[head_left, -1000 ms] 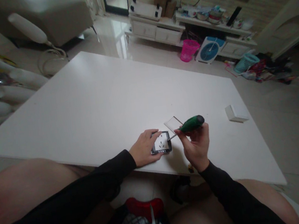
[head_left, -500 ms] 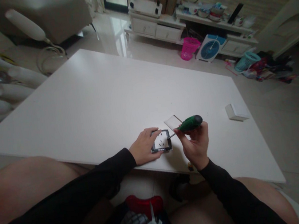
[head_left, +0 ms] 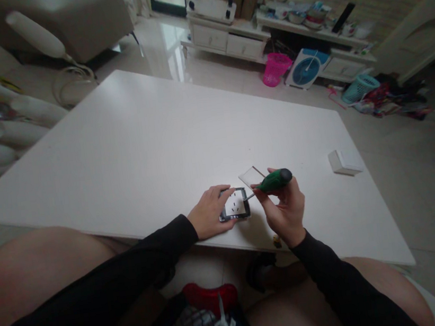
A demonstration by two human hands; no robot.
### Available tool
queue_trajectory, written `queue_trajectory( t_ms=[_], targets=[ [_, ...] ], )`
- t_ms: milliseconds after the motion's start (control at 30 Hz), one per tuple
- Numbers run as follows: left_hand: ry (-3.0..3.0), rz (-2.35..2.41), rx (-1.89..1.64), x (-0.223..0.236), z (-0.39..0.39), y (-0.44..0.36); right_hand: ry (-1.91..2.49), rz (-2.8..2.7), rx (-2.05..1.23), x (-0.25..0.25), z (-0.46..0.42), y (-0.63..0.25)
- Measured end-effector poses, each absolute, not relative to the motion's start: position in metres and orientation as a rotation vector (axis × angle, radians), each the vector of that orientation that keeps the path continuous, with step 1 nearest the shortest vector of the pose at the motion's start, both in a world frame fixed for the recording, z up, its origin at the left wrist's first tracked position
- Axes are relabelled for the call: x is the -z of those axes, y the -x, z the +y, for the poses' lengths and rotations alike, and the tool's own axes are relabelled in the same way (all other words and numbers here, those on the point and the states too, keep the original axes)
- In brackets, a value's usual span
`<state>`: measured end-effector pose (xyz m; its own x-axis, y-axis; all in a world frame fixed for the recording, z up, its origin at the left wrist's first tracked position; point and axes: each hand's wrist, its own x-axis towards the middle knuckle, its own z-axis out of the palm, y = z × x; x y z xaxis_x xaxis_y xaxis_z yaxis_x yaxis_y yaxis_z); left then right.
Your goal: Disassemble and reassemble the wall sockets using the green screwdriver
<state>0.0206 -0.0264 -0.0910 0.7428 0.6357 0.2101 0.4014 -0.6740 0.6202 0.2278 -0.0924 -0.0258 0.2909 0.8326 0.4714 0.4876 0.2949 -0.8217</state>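
Note:
A wall socket [head_left: 234, 203] with a white face and dark frame lies at the near edge of the white table. My left hand [head_left: 213, 213] grips it from the left, fingers across the top and thumb along the bottom edge. In my right hand [head_left: 285, 208] is a screwdriver [head_left: 274, 180] with a green handle and dark end. Its shaft slants down to the left, and the tip meets the right side of the socket's frame. Just behind lies a thin, light square cover plate [head_left: 251, 176], partly hidden by my right hand.
On the right of the white table [head_left: 182, 135] stands a small white box [head_left: 344, 162]. A small yellow and black item [head_left: 277, 241] lies at the near edge, by my right wrist. Beyond the table are a pink basket [head_left: 276, 68] and a fan [head_left: 305, 70].
The right hand's fingers have shifted around the screwdriver handle, and the handle's end has moved slightly left. My left hand and the socket hold their place.

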Motion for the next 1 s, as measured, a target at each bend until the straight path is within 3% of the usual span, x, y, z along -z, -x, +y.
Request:
queue_trajectory(
  t_ms=[1000],
  targets=[
    [-2.391,0.776,-0.565,0.091,-0.027,-0.021,1.255,-1.318,-0.474,0.030,-0.090,-0.227]
  ],
)
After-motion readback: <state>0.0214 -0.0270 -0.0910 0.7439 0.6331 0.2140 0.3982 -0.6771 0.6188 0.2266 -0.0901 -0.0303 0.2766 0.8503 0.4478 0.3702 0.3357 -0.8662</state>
